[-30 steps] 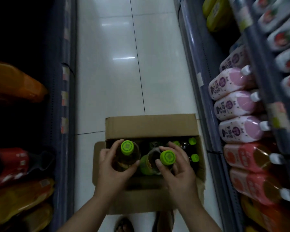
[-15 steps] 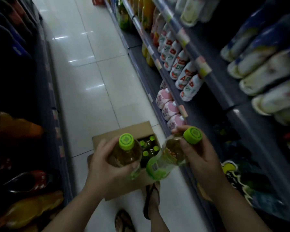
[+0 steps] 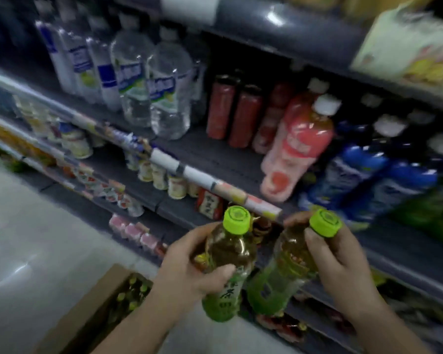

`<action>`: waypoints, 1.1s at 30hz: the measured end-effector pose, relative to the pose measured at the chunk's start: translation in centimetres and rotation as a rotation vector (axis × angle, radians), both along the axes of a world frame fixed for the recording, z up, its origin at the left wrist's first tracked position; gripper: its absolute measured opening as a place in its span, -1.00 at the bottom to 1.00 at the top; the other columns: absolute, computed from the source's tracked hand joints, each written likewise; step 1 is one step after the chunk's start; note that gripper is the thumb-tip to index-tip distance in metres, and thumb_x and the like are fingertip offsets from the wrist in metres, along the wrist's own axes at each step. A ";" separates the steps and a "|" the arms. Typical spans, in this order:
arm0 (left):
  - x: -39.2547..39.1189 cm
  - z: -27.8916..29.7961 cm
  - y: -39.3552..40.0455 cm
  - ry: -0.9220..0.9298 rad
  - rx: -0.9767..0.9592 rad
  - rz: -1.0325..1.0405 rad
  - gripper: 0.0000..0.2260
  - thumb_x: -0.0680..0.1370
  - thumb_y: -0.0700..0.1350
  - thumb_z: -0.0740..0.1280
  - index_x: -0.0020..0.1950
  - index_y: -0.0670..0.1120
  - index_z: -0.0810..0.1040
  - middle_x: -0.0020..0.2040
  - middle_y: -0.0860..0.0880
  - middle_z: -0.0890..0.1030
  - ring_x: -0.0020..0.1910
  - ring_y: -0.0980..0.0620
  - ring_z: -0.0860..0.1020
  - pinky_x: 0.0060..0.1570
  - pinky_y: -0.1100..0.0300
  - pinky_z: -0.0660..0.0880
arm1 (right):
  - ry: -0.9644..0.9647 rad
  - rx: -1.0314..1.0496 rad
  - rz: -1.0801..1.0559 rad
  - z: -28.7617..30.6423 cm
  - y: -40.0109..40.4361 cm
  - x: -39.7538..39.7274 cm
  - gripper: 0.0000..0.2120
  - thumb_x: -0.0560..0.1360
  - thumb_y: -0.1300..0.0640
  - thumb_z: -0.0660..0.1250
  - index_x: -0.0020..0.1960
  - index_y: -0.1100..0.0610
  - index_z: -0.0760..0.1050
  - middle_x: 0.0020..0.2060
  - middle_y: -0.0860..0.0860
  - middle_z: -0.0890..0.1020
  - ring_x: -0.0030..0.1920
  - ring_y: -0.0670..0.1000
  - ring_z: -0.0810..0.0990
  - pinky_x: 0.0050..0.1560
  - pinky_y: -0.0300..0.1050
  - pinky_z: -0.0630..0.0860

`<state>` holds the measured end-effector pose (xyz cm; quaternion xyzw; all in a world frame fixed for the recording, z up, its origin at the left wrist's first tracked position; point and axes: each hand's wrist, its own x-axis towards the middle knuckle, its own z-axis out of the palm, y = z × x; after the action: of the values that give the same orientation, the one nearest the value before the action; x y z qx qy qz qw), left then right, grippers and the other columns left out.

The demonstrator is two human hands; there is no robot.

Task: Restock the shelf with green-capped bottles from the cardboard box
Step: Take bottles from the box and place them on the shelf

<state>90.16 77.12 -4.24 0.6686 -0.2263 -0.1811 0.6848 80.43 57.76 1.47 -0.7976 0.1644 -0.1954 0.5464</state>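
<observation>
Two green-capped bottles held up in front of the shelf (image 3: 215,159), one per hand, both clear of the cardboard box (image 3: 87,305).

Left hand (image 3: 189,264) is wrapped around the shoulder of the left bottle (image 3: 228,264): thumb across the front near the top of the label, other fingers round the back. Cap pokes out above the fingers, untouched. Bottle roughly upright, amber liquid in the upper half, green label below with white Chinese characters; one looks like 茶, the rest too blurred to read.

Right hand (image 3: 340,259) grips the right bottle (image 3: 284,272) high up at the neck; fingertips (image 3: 311,232) touch the lower edge of its cap, thumb behind the neck. Bottle tilted, cap toward the right, base down-left. Green label, print unreadable.

The two bottles sit just beside each other, bases near touching; cannot tell if they meet.

Box at the lower left on the floor (image 3: 36,238), open, more green caps showing inside.

On the shelf, behind the hands: clear water bottles (image 3: 164,80) with blue-white labels at the left end, dark red bottles (image 3: 241,111) mid-shelf, a pink-labelled bottle (image 3: 297,149) with white cap near the front edge, blue-labelled bottles (image 3: 368,180) toward the right end. All brand text blurred. A price strip (image 3: 210,182) runs along the front edge, unreadable.
</observation>
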 end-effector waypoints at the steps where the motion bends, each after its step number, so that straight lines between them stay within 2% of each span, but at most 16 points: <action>1: -0.5 1.2 -1.8 -0.026 0.002 -0.044 -0.51 0.15 0.27 0.53 0.04 0.24 0.59 -0.01 0.26 0.66 -0.01 0.27 0.62 -0.07 0.39 0.48 | -0.013 -0.012 -0.047 1.1 -1.3 -1.6 -0.70 0.47 -0.20 0.24 0.00 -0.03 0.56 -0.08 -0.03 0.65 -0.03 0.01 0.62 -0.03 0.02 0.58; 3: -1.9 3.3 -5.3 -0.107 -0.006 -0.109 -0.60 0.19 0.15 0.48 0.01 0.21 0.56 -0.04 0.32 0.65 -0.04 0.33 0.60 -0.08 0.43 0.47 | -0.034 -0.019 -0.143 2.9 -3.6 -4.6 -0.82 0.51 -0.02 0.24 -0.04 0.01 0.57 -0.08 -0.04 0.66 -0.04 -0.03 0.63 -0.03 -0.02 0.58; 5: -3.8 4.9 -8.7 -0.137 -0.032 -0.170 -0.63 0.22 0.10 0.42 0.02 0.15 0.54 -0.06 0.32 0.65 -0.06 0.33 0.60 -0.07 0.43 0.46 | -0.046 -0.046 -0.207 4.3 -5.9 -7.3 -0.85 0.53 0.01 0.24 -0.07 -0.02 0.57 -0.07 -0.06 0.67 -0.04 -0.05 0.63 -0.04 -0.08 0.58; 9: -7.8 7.2 -14.9 -0.121 -0.095 -0.282 -0.61 0.27 0.08 0.41 0.08 0.10 0.53 -0.01 0.24 0.66 0.00 0.23 0.62 -0.05 0.40 0.48 | -0.075 -0.088 -0.333 6.4 -10.4 -12.2 -0.80 0.47 0.03 0.18 -0.10 -0.02 0.58 -0.09 -0.09 0.66 -0.06 -0.08 0.61 -0.14 -0.19 0.56; 11: -9.7 8.1 -18.1 -0.143 -0.108 -0.317 -0.60 0.28 0.07 0.42 0.10 0.12 0.51 0.02 0.23 0.65 0.02 0.22 0.61 -0.03 0.37 0.49 | -0.110 -0.093 -0.376 7.3 -12.8 -14.4 -0.83 0.53 0.09 0.21 -0.10 0.01 0.58 -0.11 -0.07 0.66 -0.10 -0.10 0.61 -0.19 -0.30 0.54; 14: -12.5 9.2 -22.6 -0.146 -0.116 -0.351 -0.62 0.28 0.11 0.40 0.08 0.15 0.51 0.00 0.29 0.64 0.02 0.27 0.60 -0.04 0.40 0.48 | -0.139 -0.129 -0.416 8.4 -15.9 -17.2 -0.81 0.57 0.21 0.20 -0.08 0.05 0.57 -0.12 -0.06 0.65 -0.11 -0.12 0.61 -0.17 -0.38 0.51; 16: -13.9 9.9 -25.5 -0.147 -0.120 -0.370 -0.63 0.29 0.14 0.39 0.07 0.15 0.52 -0.02 0.29 0.65 0.02 0.27 0.60 -0.04 0.40 0.47 | -0.142 -0.179 -0.432 9.2 -17.9 -18.9 -0.83 0.56 0.21 0.21 -0.06 0.05 0.56 -0.13 -0.10 0.64 -0.11 -0.19 0.59 -0.17 -0.44 0.47; 19: -15.3 10.8 -29.4 -0.151 -0.143 -0.385 -0.65 0.30 0.16 0.39 0.06 0.17 0.55 -0.02 0.22 0.67 0.05 0.20 0.61 0.03 0.29 0.49 | -0.167 -0.222 -0.482 10.1 -21.5 -20.9 -0.84 0.56 0.21 0.22 -0.04 0.04 0.56 -0.21 -0.08 0.63 -0.20 -0.22 0.56 -0.24 -0.46 0.43; 21: -16.1 11.1 -31.6 -0.143 -0.183 -0.397 -0.63 0.30 0.15 0.38 0.08 0.11 0.55 -0.04 0.21 0.67 0.03 0.20 0.61 0.01 0.33 0.48 | -0.191 -0.236 -0.519 10.3 -23.8 -21.8 -0.83 0.56 0.19 0.23 -0.07 -0.04 0.53 -0.21 -0.12 0.61 -0.23 -0.23 0.54 -0.24 -0.41 0.44; 24: -17.1 10.8 -34.5 -0.141 -0.220 -0.401 -0.63 0.33 0.10 0.39 0.10 0.04 0.56 -0.07 0.23 0.68 -0.01 0.25 0.61 -0.04 0.40 0.46 | -0.203 -0.265 -0.569 10.1 -26.1 -22.5 -0.81 0.55 0.18 0.25 -0.15 -0.10 0.44 -0.27 -0.15 0.55 -0.29 -0.29 0.51 -0.30 -0.46 0.40; 27: -17.5 10.0 -36.8 -0.116 -0.242 -0.396 -0.75 0.40 -0.03 0.39 0.07 0.07 0.55 -0.09 0.25 0.68 -0.02 0.28 0.61 -0.06 0.43 0.46 | -0.178 -0.301 -0.596 9.8 -27.9 -22.5 -0.83 0.53 0.14 0.27 -0.20 -0.07 0.41 -0.29 -0.12 0.54 -0.34 -0.27 0.49 -0.34 -0.42 0.38; 29: -17.5 9.8 -37.9 -0.102 -0.251 -0.379 -0.76 0.40 -0.04 0.41 0.06 0.09 0.56 -0.08 0.24 0.68 -0.01 0.26 0.61 -0.05 0.42 0.47 | -0.174 -0.297 -0.609 9.4 -28.9 -22.2 -0.86 0.53 0.12 0.27 -0.19 -0.04 0.41 -0.30 -0.10 0.54 -0.36 -0.23 0.49 -0.35 -0.42 0.38; 32: -17.3 9.5 -39.4 -0.092 -0.257 -0.329 -0.78 0.44 -0.08 0.43 0.06 0.09 0.56 -0.09 0.22 0.69 0.00 0.24 0.62 0.00 0.37 0.50 | -0.161 -0.288 -0.616 9.0 -30.1 -21.3 -0.98 0.53 0.13 0.27 -0.08 0.05 0.43 -0.27 -0.12 0.53 -0.28 -0.25 0.49 -0.31 -0.50 0.37; 33: -17.1 9.3 -39.7 -0.098 -0.248 -0.318 -0.75 0.42 -0.04 0.45 0.07 0.09 0.56 -0.06 0.19 0.69 0.03 0.21 0.62 0.05 0.31 0.51 | -0.152 -0.287 -0.611 8.8 -30.3 -20.9 -0.98 0.53 0.13 0.27 -0.06 0.06 0.43 -0.26 -0.15 0.53 -0.26 -0.28 0.49 -0.30 -0.54 0.36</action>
<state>73.03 37.44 5.10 0.5431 -0.3825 -0.2248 0.7129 59.49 27.47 10.22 -0.7633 0.3252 -0.4302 0.3557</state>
